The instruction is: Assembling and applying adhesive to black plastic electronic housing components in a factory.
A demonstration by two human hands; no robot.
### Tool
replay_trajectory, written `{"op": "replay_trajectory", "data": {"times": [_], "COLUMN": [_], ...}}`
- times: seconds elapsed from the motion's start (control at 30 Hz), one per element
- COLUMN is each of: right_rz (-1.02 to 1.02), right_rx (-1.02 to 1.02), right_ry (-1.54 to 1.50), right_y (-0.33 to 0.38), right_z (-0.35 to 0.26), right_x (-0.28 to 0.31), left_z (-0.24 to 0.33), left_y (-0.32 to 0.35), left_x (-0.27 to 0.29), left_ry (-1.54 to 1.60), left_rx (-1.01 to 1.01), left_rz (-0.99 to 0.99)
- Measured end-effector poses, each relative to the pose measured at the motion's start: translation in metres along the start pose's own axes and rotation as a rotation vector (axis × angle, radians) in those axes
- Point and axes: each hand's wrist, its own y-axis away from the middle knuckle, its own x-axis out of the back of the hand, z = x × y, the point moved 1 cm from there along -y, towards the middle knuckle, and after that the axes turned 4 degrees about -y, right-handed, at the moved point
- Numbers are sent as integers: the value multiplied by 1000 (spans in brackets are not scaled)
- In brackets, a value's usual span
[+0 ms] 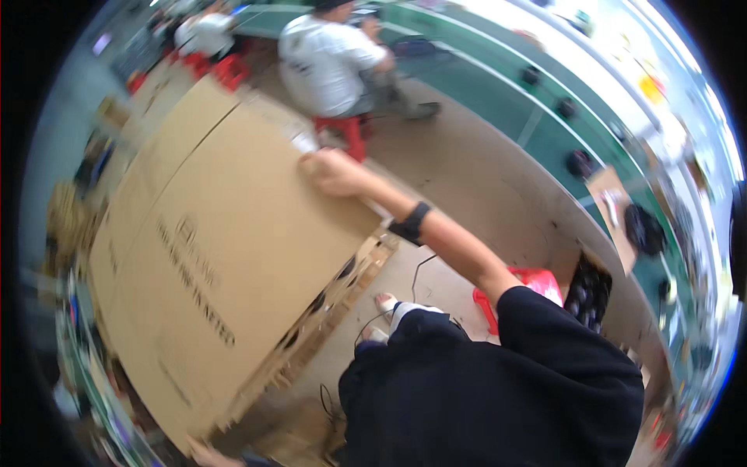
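A large flattened cardboard box (233,210) with dark print and a straight fold line spreads across the left half of the view. My right hand (334,173) is closed on its right edge, the arm stretched out and a black band round the wrist. Down at the lower rim, my left hand (212,456) grips the near corner of the same box; most of that hand is cut off and blurred. Beneath the box lies a stack of more cardboard (319,311), its cut edges showing on the near side.
A person in a white shirt (323,66) sits on a red stool (346,134) beyond my right hand. A long green workbench (506,101) curves along the right. By my right elbow stand another red stool (537,284) and a crate of dark items (589,288). Cables (327,401) lie on the floor.
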Motion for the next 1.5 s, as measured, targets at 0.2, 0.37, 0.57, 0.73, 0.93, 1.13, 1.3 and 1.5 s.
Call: {"op": "replay_trajectory", "data": {"times": [0.2,0.37,0.57,0.73,0.93,1.13,1.3,1.5], "right_rz": [93,311,695,813,970,801,705,520], "right_rx": [-178,-222,-901,-1468,-1341,-1347,-960,-711], "right_ry": [49,60,387,560,826,767,853,498], "right_y": [18,132,392,505,504,525,526,424], "right_z": [-4,11,135,204,267,341,362,251], "right_x": [-2,99,253,394,584,702,732,543], "left_z": [237,326,417,501,631,593,546,577], "left_y": [-109,-106,-66,11,96,223,284,291], "left_x": [-85,-98,-99,-93,-84,-21,-3,72], "left_ry": [385,513,578,588,590,571,632,592], "left_rx": [-392,-518,-532,-436,-261,148,264,-51], "left_rz": [-232,-437,-685,-903,-1131,-1376,-1367,-1108]}}
